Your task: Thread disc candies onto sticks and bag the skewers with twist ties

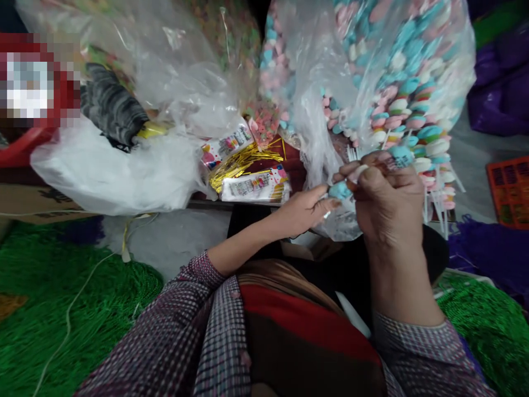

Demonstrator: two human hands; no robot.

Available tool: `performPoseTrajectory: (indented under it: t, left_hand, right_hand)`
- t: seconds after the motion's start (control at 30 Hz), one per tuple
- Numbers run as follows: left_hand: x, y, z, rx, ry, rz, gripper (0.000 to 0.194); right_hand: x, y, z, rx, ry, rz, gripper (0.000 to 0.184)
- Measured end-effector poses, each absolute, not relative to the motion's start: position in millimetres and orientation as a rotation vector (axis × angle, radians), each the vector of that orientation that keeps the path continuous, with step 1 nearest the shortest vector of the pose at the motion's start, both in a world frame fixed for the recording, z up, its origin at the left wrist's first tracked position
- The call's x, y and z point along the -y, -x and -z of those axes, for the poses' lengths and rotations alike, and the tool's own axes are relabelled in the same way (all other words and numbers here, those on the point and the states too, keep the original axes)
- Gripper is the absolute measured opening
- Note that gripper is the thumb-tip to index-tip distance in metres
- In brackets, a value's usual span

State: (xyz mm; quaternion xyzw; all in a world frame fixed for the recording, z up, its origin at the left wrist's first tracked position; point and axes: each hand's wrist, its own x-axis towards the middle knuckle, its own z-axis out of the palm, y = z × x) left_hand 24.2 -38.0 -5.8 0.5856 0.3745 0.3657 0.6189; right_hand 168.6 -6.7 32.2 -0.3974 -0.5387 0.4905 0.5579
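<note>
My right hand (388, 193) is closed, thumb uppermost, around a marshmallow skewer (341, 191) with blue, white and pink pieces. Dark print shows over the blue piece at its far end, as on a clear wrapper. My left hand (303, 212) pinches at the near end, thumb and fingers by a blue marshmallow. Just below both hands hangs a crumpled clear plastic bag (345, 225). Fingers hide much of the skewer, and its stick cannot be made out. Beyond my right hand stand several marshmallow skewers on white sticks (440, 201).
Printed wrapper packs (252, 184) and gold twist ties (235, 165) lie left of my hands. Behind are big clear bags of marshmallows (403, 38). A white plastic bag (119, 176), a grey striped sleeve (113, 105) and a red basin (35, 138) occupy the left.
</note>
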Motion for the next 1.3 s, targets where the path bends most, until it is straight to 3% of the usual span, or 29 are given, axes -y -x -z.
performPoseTrajectory:
  t: [0.07,0.17,0.33,0.47,0.63,1.03,1.3]
  left_hand:
    - [31.7,-18.7,11.6,-1.24,-1.694,-0.876,0.03]
    - [24.9,-3.7,23.3,-1.412,-1.85,-0.975,0.036]
    - [11.8,38.6,38.3,-1.182,-1.208,-1.446,0.043]
    - [4.1,63.3,41.6,-1.013,-0.746,-1.662,0.037]
    - [8.1,65.7,43.1,-0.961,-0.617,-1.686,0.033]
    - [3.2,66.0,39.8,-1.042,-0.531,-1.57,0.033]
    - [4.5,70.3,39.1,-1.014,-0.535,-1.516,0.033]
  right_hand:
    - [1.7,-157.4,-22.4,1.256,0.992,-1.009,0.025]
    - [-6.9,-142.8,-13.9,1.317,1.041,-0.935,0.028]
    - [-36.5,-120.1,-2.3,1.676,1.101,-1.067,0.043]
    - [-65.3,-93.8,20.8,2.233,1.299,-0.713,0.023]
    - [-79.1,-69.6,44.2,2.415,1.475,-0.364,0.019]
    - [-94.8,-86.2,49.3,2.069,1.374,-0.814,0.019]
    - [-77.1,-101.1,35.7,1.84,1.311,-0.962,0.039]
